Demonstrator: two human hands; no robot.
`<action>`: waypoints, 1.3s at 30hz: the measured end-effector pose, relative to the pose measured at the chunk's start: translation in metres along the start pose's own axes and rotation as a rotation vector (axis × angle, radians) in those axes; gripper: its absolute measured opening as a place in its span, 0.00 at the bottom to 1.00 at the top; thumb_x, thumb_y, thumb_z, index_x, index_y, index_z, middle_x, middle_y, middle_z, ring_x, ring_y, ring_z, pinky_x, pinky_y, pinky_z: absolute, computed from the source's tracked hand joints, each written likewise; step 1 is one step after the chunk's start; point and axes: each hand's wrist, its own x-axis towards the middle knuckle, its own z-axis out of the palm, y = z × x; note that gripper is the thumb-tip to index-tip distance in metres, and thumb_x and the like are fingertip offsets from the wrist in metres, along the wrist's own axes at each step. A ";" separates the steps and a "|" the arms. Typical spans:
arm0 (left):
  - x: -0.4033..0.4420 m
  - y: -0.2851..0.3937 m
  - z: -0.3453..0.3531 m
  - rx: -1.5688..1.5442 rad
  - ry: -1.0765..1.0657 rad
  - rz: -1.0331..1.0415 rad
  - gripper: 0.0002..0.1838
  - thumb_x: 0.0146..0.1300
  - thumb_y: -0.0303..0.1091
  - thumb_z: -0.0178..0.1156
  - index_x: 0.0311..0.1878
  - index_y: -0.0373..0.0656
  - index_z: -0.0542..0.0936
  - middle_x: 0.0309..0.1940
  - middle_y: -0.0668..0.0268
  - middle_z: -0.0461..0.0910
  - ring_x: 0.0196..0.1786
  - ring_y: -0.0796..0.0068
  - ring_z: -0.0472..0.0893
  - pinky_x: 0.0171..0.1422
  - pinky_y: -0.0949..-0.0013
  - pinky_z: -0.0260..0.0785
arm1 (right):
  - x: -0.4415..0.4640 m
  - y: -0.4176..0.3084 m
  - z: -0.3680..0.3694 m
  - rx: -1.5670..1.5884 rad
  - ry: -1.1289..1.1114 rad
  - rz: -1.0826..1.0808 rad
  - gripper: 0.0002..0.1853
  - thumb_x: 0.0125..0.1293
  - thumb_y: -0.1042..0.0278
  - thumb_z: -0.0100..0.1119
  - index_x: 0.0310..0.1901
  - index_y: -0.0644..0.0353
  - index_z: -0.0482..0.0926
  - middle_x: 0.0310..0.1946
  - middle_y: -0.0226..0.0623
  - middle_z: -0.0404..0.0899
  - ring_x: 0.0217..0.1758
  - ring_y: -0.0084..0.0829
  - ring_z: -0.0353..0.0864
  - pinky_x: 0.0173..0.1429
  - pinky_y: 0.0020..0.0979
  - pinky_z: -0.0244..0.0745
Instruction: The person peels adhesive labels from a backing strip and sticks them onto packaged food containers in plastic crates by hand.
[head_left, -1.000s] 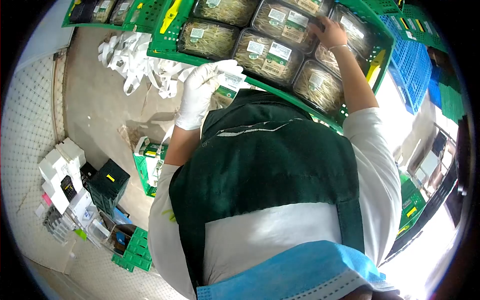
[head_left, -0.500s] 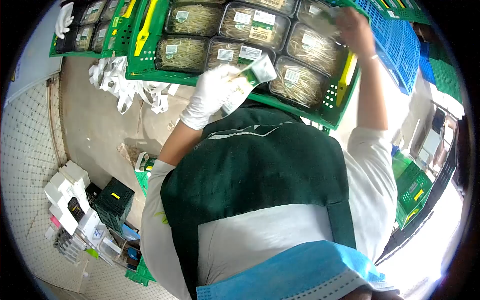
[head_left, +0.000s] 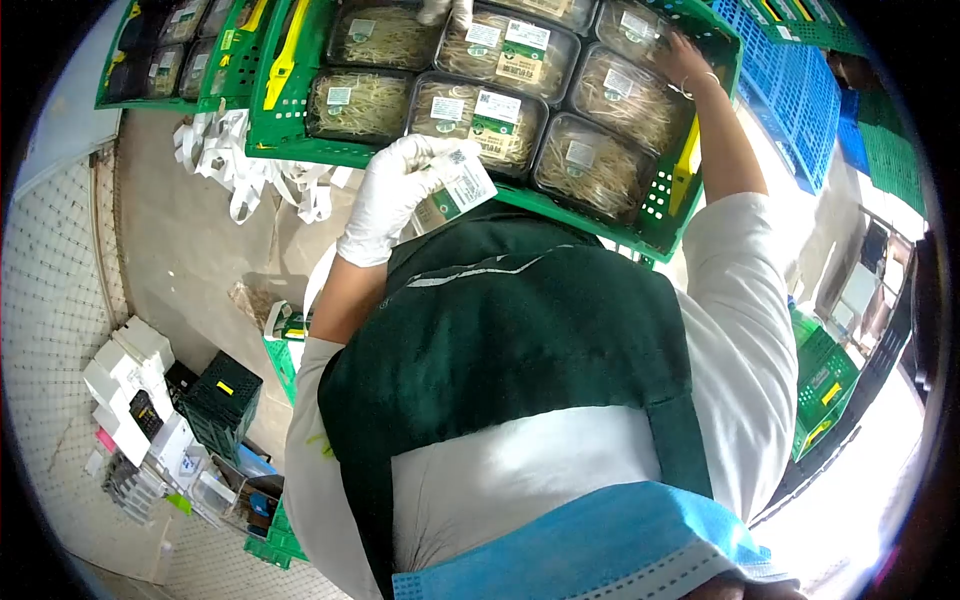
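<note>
My left hand [head_left: 395, 190], in a white glove, grips a few printed labels [head_left: 465, 187] in front of the near edge of a green crate [head_left: 340, 151]. Clear-lidded trays of sprouts [head_left: 592, 170] fill much of this crate, and several carry white and green labels. At the crate's right side, my bare right hand [head_left: 687, 66] rests with fingers stretched against the upper right sprout tray [head_left: 630, 30]. Its fingertips are partly hidden. Another person's white-gloved hand [head_left: 447, 12] reaches over the trays from the top edge of the view.
A second green crate of trays [head_left: 150, 102] stands at the upper left. White straps [head_left: 235, 165] lie below it. Blue crates [head_left: 790, 100] stand to the right. Dark green bins [head_left: 225, 400] and white boxes [head_left: 130, 370] sit lower left.
My right hand has come down onto the upper right tray. My left hand has shifted slightly left and down with the labels. The other person's gloved hand has moved from the left crate to this one.
</note>
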 end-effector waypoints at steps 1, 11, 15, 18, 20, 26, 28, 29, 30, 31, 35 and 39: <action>0.002 -0.009 -0.003 -0.024 -0.009 0.034 0.07 0.54 0.22 0.55 0.38 0.35 0.73 0.33 0.67 0.76 0.37 0.80 0.75 0.45 0.77 0.67 | -0.001 -0.007 -0.009 0.003 0.005 -0.002 0.34 0.54 0.49 0.49 0.61 0.52 0.56 0.61 0.42 0.55 0.65 0.36 0.52 0.63 0.41 0.50; 0.024 -0.016 0.032 0.026 -0.055 0.385 0.19 0.55 0.22 0.52 0.52 0.34 0.68 0.43 0.62 0.74 0.42 0.79 0.72 0.45 0.77 0.64 | -0.181 -0.197 -0.126 0.737 -0.100 -0.563 0.20 0.47 0.62 0.64 0.42 0.60 0.72 0.33 0.39 0.77 0.37 0.33 0.76 0.42 0.28 0.70; 0.017 -0.009 0.030 0.524 -0.042 0.318 0.10 0.54 0.28 0.57 0.39 0.34 0.76 0.33 0.61 0.78 0.34 0.81 0.75 0.38 0.76 0.67 | -0.196 -0.202 -0.116 0.881 0.030 -0.390 0.12 0.46 0.68 0.63 0.33 0.61 0.75 0.29 0.38 0.77 0.32 0.35 0.77 0.36 0.29 0.71; 0.006 0.002 0.045 0.689 -0.073 0.176 0.12 0.52 0.31 0.59 0.38 0.35 0.75 0.29 0.63 0.78 0.30 0.83 0.74 0.34 0.76 0.67 | -0.188 -0.166 -0.113 0.790 0.399 -0.454 0.10 0.46 0.77 0.58 0.33 0.57 0.76 0.29 0.36 0.78 0.32 0.33 0.78 0.36 0.29 0.73; 0.007 -0.009 0.042 0.496 -0.143 0.214 0.12 0.53 0.30 0.59 0.38 0.35 0.74 0.29 0.63 0.77 0.31 0.83 0.74 0.35 0.78 0.67 | -0.149 -0.098 -0.122 0.622 0.456 -0.306 0.08 0.50 0.75 0.55 0.34 0.56 0.75 0.32 0.36 0.78 0.34 0.36 0.78 0.37 0.31 0.74; 0.006 -0.027 0.001 0.685 -0.116 0.216 0.10 0.53 0.23 0.56 0.39 0.34 0.74 0.36 0.65 0.76 0.35 0.82 0.74 0.40 0.79 0.66 | -0.104 -0.040 -0.037 -0.087 0.068 -0.093 0.13 0.56 0.66 0.44 0.44 0.56 0.67 0.40 0.42 0.74 0.44 0.40 0.74 0.46 0.39 0.68; 0.000 -0.022 0.002 0.326 -0.167 0.141 0.12 0.51 0.21 0.55 0.41 0.34 0.73 0.38 0.66 0.75 0.37 0.85 0.73 0.41 0.80 0.65 | -0.101 -0.049 -0.010 -0.110 0.034 0.025 0.12 0.56 0.66 0.43 0.43 0.56 0.65 0.44 0.41 0.72 0.46 0.40 0.72 0.48 0.40 0.66; -0.002 -0.021 0.000 0.237 -0.163 0.064 0.12 0.51 0.20 0.54 0.42 0.33 0.73 0.39 0.65 0.74 0.38 0.85 0.72 0.42 0.79 0.65 | -0.103 -0.049 -0.005 -0.108 0.032 0.021 0.12 0.56 0.66 0.43 0.43 0.56 0.65 0.44 0.41 0.72 0.46 0.40 0.72 0.48 0.40 0.66; -0.003 -0.020 -0.001 0.149 -0.160 -0.010 0.13 0.51 0.19 0.52 0.43 0.33 0.72 0.40 0.65 0.74 0.39 0.85 0.72 0.43 0.79 0.65 | -0.109 -0.055 -0.011 -0.146 0.157 0.025 0.17 0.55 0.64 0.46 0.47 0.54 0.63 0.46 0.42 0.70 0.47 0.42 0.71 0.49 0.40 0.66; -0.003 -0.020 -0.001 0.152 -0.161 -0.008 0.13 0.51 0.19 0.52 0.43 0.33 0.72 0.40 0.65 0.74 0.39 0.85 0.72 0.43 0.79 0.65 | -0.117 -0.059 -0.016 -0.185 0.283 0.032 0.21 0.54 0.62 0.49 0.52 0.52 0.61 0.48 0.43 0.69 0.48 0.44 0.70 0.50 0.40 0.66; 0.002 -0.016 0.019 -0.052 -0.221 0.152 0.21 0.51 0.15 0.46 0.52 0.32 0.67 0.50 0.60 0.70 0.49 0.79 0.70 0.54 0.76 0.60 | -0.158 -0.108 -0.061 0.496 0.052 -0.007 0.29 0.51 0.53 0.59 0.54 0.53 0.65 0.45 0.43 0.73 0.47 0.39 0.73 0.52 0.36 0.67; 0.002 -0.019 0.038 0.161 -0.222 0.282 0.15 0.53 0.20 0.50 0.47 0.34 0.71 0.42 0.62 0.74 0.45 0.80 0.71 0.50 0.77 0.61 | -0.208 -0.183 -0.116 0.932 0.050 -0.400 0.19 0.48 0.66 0.64 0.41 0.62 0.72 0.32 0.36 0.75 0.36 0.26 0.74 0.41 0.26 0.68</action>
